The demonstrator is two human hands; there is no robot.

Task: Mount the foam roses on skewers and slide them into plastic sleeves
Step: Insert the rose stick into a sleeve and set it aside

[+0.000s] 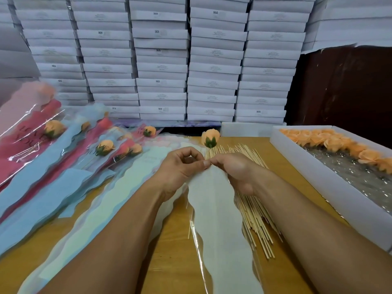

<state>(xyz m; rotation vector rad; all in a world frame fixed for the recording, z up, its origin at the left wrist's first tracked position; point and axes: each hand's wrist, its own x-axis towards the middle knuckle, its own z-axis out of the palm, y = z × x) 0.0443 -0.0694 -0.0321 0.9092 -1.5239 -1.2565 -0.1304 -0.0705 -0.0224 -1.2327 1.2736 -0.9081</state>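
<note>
At frame centre our left hand [180,166] and right hand [233,168] both pinch the top edge of a white sleeve [214,209], seemingly working its mouth apart. A mounted rose [210,138] waits just above, near the skewers [252,209]; next we'd likely feed it in stem first.

Head camera looks forward and down, close over the table [174,240] (single view).

Stacks of flat white cardboard boxes [161,60] fill the back wall behind a wooden table [176,240]; a dark brown panel [343,85] stands at right
</note>
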